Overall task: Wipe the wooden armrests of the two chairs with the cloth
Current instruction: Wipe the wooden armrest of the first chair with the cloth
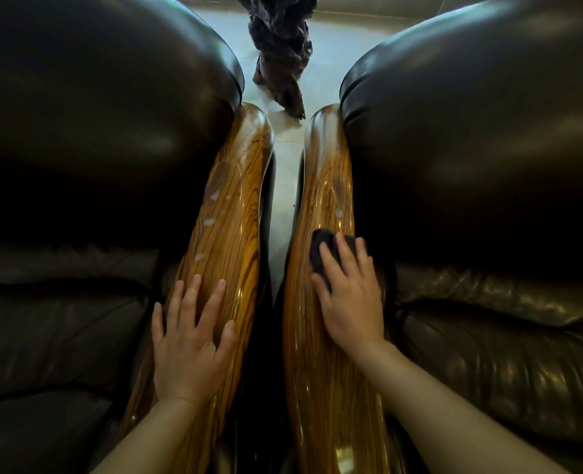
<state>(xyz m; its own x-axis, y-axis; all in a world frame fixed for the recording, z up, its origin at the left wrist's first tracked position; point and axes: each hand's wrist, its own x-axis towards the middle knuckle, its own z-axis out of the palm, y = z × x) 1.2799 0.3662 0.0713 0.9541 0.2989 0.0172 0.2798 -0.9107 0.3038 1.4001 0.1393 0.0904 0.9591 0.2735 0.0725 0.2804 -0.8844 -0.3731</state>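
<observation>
Head view: right hand (350,295) pressing dark cloth (321,249) flat on right armrest (327,186), fingers spread over it, not clenched. Left hand (191,336) released, empty, palm flat on left armrest (228,206). Both armrests running lengthwise away from hands; glossy striped wood, pale wet spots (209,221) just ahead.

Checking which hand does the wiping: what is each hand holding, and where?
The right hand presses the dark cloth flat under its fingers onto the right armrest. The left hand holds nothing.
</observation>
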